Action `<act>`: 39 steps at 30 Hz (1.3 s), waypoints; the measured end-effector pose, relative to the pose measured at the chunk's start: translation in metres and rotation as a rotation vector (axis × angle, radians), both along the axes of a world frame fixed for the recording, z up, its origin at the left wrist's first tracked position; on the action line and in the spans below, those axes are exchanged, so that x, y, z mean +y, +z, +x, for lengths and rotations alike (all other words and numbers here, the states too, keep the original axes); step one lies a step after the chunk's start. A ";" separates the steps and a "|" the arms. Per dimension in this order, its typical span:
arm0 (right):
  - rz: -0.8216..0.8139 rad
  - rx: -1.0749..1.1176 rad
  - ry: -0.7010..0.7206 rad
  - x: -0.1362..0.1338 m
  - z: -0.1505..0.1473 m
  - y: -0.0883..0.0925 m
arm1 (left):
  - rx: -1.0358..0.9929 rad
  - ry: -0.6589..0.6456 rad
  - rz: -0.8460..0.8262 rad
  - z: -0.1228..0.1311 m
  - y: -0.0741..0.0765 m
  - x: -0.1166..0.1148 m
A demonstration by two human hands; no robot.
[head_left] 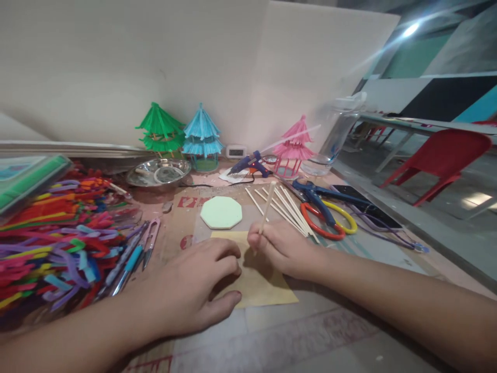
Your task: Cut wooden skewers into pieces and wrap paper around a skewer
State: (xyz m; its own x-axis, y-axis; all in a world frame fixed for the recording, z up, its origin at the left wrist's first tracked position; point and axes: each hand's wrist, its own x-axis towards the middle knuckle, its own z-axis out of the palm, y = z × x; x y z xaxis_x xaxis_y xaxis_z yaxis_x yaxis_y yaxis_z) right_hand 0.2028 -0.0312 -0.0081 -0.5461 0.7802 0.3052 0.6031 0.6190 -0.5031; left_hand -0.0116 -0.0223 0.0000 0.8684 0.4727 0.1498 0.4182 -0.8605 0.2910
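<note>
From afar I see the left hand (205, 280) loosely spread over the left edge of a yellow paper sheet (267, 292), a pale-green octagonal board (221, 213) behind it, and the right hand (285, 246) pinching a pale wooden stick (268, 204) near-upright above the sheet.

Head-worn view, forward and down

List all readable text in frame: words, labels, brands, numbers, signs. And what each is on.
None reads clearly. Marks present:
Small digital display by the wall: digits too small to read.
Cardboard, far part: red block print and a red round mark, too blurred to read.
Near edge of the work surface: red print, cut off by the frame, and a faded reddish band, illegible.
</note>
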 end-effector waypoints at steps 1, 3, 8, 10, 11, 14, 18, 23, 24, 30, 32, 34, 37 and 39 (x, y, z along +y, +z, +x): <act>-0.010 0.011 0.002 -0.001 0.000 0.000 | 0.004 0.006 -0.006 0.000 0.000 0.000; -0.074 0.048 0.076 -0.003 -0.002 0.001 | 0.016 0.014 -0.024 0.001 0.000 0.000; -0.021 0.009 0.028 -0.002 -0.004 0.000 | 0.026 0.016 -0.011 0.000 -0.002 0.001; 0.023 0.007 0.024 -0.001 -0.004 -0.001 | 0.012 0.016 0.003 0.000 -0.003 0.001; 0.020 0.016 0.057 -0.001 -0.004 -0.001 | 0.006 0.014 0.002 -0.001 -0.003 0.001; 0.023 -0.002 0.096 0.001 -0.002 -0.001 | -0.003 0.014 -0.002 -0.001 -0.003 0.001; 0.101 -0.074 -0.041 0.008 0.002 -0.002 | 0.001 0.016 0.005 -0.001 -0.003 0.002; -0.364 0.568 -0.144 0.023 0.002 -0.007 | -0.021 0.017 0.007 -0.001 -0.002 0.003; -0.509 0.718 -0.139 0.026 0.002 -0.008 | -0.025 0.019 0.003 -0.001 -0.002 0.003; -0.965 0.998 0.002 0.033 0.002 -0.008 | -0.046 0.017 -0.053 -0.002 -0.005 0.007; -0.986 1.024 -0.010 0.032 0.003 -0.007 | -0.042 0.014 -0.064 -0.002 -0.005 0.008; -0.991 1.046 -0.022 0.031 0.004 -0.007 | -0.034 0.016 -0.065 -0.002 -0.005 0.008; -0.971 1.044 0.000 0.033 0.004 -0.009 | -0.031 0.020 -0.064 -0.001 -0.005 0.008; -0.911 1.005 0.017 0.032 0.003 -0.011 | -0.032 0.022 -0.065 -0.001 -0.004 0.008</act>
State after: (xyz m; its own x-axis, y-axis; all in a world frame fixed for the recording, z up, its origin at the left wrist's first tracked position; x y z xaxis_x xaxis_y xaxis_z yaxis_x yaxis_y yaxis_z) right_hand 0.2057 0.0006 -0.0190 -0.4062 0.9128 -0.0427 -0.2682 -0.1637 -0.9494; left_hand -0.0123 -0.0148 -0.0044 0.8532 0.5009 0.1454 0.4262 -0.8303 0.3591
